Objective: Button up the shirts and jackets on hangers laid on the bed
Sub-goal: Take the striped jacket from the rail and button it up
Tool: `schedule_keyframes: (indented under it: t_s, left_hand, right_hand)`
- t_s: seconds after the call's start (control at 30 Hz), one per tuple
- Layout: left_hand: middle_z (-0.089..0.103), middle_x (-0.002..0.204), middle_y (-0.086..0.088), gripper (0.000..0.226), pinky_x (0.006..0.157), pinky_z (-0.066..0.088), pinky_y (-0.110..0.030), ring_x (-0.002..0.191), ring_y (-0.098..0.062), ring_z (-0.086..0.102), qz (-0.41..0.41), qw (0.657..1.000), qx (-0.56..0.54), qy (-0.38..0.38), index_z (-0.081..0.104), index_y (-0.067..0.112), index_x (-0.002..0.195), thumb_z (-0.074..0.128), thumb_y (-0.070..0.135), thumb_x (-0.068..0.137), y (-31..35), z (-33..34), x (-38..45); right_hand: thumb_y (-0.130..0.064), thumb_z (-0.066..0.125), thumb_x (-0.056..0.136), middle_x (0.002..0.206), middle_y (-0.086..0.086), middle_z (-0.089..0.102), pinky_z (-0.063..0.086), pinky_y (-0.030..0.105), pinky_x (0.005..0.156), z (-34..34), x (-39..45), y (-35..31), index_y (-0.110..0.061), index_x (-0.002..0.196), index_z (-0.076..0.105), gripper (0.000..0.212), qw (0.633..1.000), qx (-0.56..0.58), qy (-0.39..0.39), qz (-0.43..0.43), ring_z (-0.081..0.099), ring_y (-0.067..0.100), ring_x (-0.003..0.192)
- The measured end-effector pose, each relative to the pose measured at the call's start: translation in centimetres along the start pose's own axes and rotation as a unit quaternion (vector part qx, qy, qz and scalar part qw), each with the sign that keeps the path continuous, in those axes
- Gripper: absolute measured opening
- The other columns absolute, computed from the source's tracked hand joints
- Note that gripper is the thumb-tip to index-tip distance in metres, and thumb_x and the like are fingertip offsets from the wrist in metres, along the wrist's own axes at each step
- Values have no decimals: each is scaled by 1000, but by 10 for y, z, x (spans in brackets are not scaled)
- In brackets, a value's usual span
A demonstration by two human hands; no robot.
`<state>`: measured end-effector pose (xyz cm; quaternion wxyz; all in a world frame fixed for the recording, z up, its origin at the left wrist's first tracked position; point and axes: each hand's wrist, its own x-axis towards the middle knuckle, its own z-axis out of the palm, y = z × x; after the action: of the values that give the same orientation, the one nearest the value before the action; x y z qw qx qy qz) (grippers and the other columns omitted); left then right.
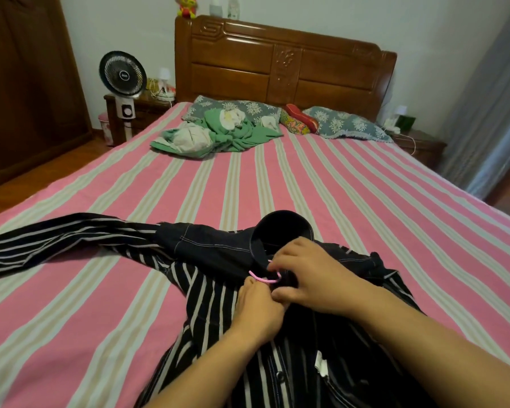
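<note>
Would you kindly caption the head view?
Both hands, left and right, fasten the striped shirt near its collar on the bed.

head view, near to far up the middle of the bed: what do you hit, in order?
Shirt button → left hand → pink hanger → black collar → bare striped sheet → green clothes pile → pillow → headboard.

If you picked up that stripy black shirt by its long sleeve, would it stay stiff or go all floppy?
Probably floppy: the striped shirt lies in soft folds, and its sleeve bends flat across the bed. It likely isn't slippery, as the cloth looks matte. The pink hanger under the hands may hold the shoulders out a little.
</note>
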<state>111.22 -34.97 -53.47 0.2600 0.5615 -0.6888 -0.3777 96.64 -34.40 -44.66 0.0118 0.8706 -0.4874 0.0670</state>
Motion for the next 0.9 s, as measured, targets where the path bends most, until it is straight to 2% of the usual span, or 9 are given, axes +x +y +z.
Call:
schedule_keyframes:
  t_s: [0.13, 0.3, 0.4, 0.47, 0.57, 0.63, 0.7, 0.83, 0.9]
  left_hand:
    - [57, 109, 6, 24, 89, 53, -37, 104, -17, 57, 10, 999, 32, 36, 59, 29, 108, 61, 38, 86, 12, -10, -20]
    - [52, 91, 16, 16, 87, 46, -29, 94, -8, 49, 147, 976, 16, 159, 52, 29, 93, 64, 18, 91, 14, -13, -17]
    - [60, 89, 14, 13, 79, 47, -18, 87, -1, 58, 142, 983, -81, 81, 60, 30, 92, 66, 18, 94, 23, -21, -9]
    - [64, 86, 10, 13, 73, 49, -15, 79, 3, 60, 104, 981, -161, 6, 64, 32, 93, 67, 19, 95, 26, -27, -4]
    - [65, 84, 7, 12, 73, 53, -19, 73, -1, 61, 70, 979, -190, -22, 67, 31, 97, 66, 19, 97, 25, -27, 0]
    - [70, 82, 7, 12, 72, 53, -20, 72, -2, 64, 55, 980, -191, 29, 71, 26, 93, 66, 15, 96, 22, -27, 6]
    - [76, 85, 5, 11, 80, 55, -24, 81, -6, 71, 22, 971, -231, 63, 74, 22, 92, 68, 14, 94, 19, -30, 17]
    - [76, 83, 5, 9, 72, 51, -19, 74, -2, 69, -35, 931, -361, 38, 76, 16, 96, 67, 14, 97, 20, -33, 21]
    - [69, 73, 10, 11, 66, 45, -17, 62, 2, 60, -37, 918, -394, 4, 74, 11, 94, 64, 11, 97, 26, -31, 16]
  right_hand:
    - [-35, 53, 97, 89, -5, 60, 46, 38, 71, 10, 18, 0, -21, 86, 68, 23, 989, -104, 49, -90, 49, 20, 79]
    - [-29, 52, 101, 74, -3, 60, 49, 42, 64, -23, 43, 17, -17, 81, 55, 23, 968, 95, 188, 133, 62, 22, 68]
    - [-23, 52, 102, 71, -3, 64, 50, 36, 64, -48, 73, 45, -21, 79, 57, 24, 928, 132, 279, 210, 62, 23, 68]
    - [-23, 53, 103, 69, 1, 64, 51, 36, 65, -56, 100, 72, -15, 81, 63, 25, 912, 168, 278, 253, 61, 24, 67]
    - [-23, 52, 105, 99, 13, 73, 56, 48, 87, -39, 131, 100, -11, 114, 72, 25, 910, 209, 184, 308, 67, 32, 89]
    - [-18, 43, 107, 133, 22, 60, 48, 46, 100, -24, 139, 109, -10, 142, 53, 37, 932, 143, 94, 319, 58, 40, 118]
    - [-15, 39, 107, 145, 25, 43, 43, 45, 98, -22, 138, 109, -6, 150, 35, 44, 939, 108, 91, 314, 48, 43, 127]
    - [-15, 42, 103, 129, 9, 57, 38, 30, 88, -20, 76, 83, -12, 129, 54, 29, 842, 218, 304, 388, 56, 27, 115]
    - [-15, 53, 98, 102, -1, 67, 42, 30, 82, -8, 22, 56, -22, 99, 65, 14, 851, 270, 245, 378, 62, 20, 97]
